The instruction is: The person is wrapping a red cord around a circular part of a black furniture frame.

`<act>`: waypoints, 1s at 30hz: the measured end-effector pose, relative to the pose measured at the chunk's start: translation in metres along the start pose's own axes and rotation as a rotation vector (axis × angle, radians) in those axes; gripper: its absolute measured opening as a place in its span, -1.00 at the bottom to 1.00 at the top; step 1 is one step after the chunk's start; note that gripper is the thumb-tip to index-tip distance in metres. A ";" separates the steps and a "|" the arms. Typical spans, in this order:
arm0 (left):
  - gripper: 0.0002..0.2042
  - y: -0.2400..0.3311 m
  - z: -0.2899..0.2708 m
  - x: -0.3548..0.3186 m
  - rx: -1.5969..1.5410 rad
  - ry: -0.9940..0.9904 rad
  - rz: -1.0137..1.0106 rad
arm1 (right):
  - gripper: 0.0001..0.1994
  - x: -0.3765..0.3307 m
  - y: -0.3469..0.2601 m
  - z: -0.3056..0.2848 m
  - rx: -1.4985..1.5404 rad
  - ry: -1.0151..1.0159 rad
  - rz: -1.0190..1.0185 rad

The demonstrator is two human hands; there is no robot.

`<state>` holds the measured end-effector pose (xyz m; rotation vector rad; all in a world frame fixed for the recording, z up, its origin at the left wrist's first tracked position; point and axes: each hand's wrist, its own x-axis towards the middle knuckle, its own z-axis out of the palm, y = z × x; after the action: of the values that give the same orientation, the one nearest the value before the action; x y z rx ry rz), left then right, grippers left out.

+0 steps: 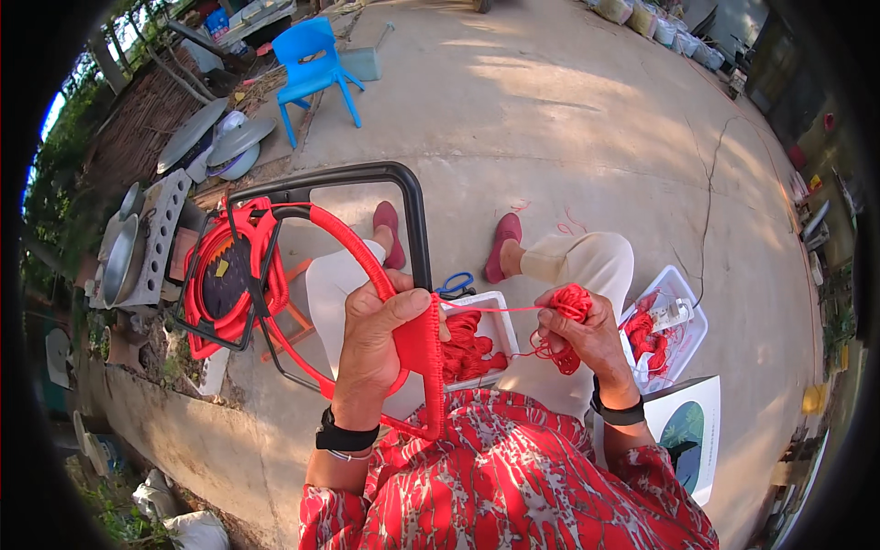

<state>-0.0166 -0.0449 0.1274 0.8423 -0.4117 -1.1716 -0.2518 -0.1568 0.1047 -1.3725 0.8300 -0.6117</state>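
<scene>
Closed around a flat bright-red panel with a ridged edge, my left grip is pressing its thumb on the near face while the other fingers are staying mostly out of view; I am presumably bracing the piece so it is not swinging about. It is sitting just above my lap, left of the middle, and a curved red-wrapped band is running up and left from it, alongside a black tubular frame; I cannot tell how these are joining.

On the other side, my right grip is curling narrowly around a bundled ball of red cord, with loops hanging below. One thin red strand is stretching nearly straight between ball and panel, likely because holding the two apart is taking up the slack.

Between my legs, a white rectangular tray is holding loose red skeins, probably for easy reach. Blue-handled scissors are lying just beyond its far edge, handy too, I judge. To the right, a second white tray is carrying more red cord. Farther out, a bright blue plastic chair is standing on the pale concrete floor.
</scene>
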 end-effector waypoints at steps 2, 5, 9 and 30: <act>-0.86 -0.002 0.007 0.002 0.024 0.013 0.044 | -0.78 0.006 -0.013 -0.004 -0.008 0.145 -0.034; -0.82 -0.004 0.006 0.000 0.045 0.012 0.075 | -0.76 0.016 -0.026 -0.009 -0.030 0.319 -0.199; -0.84 -0.013 -0.005 0.000 0.062 0.130 0.064 | -0.76 0.033 -0.040 -0.007 -0.034 0.373 -0.280; -0.80 -0.043 -0.054 0.029 -0.374 0.359 -0.003 | -0.82 0.099 0.002 0.105 -0.075 -0.341 0.056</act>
<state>0.0037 -0.0585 0.0560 0.7040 0.1027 -1.0307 -0.1092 -0.1725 0.0877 -1.4655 0.6174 -0.2928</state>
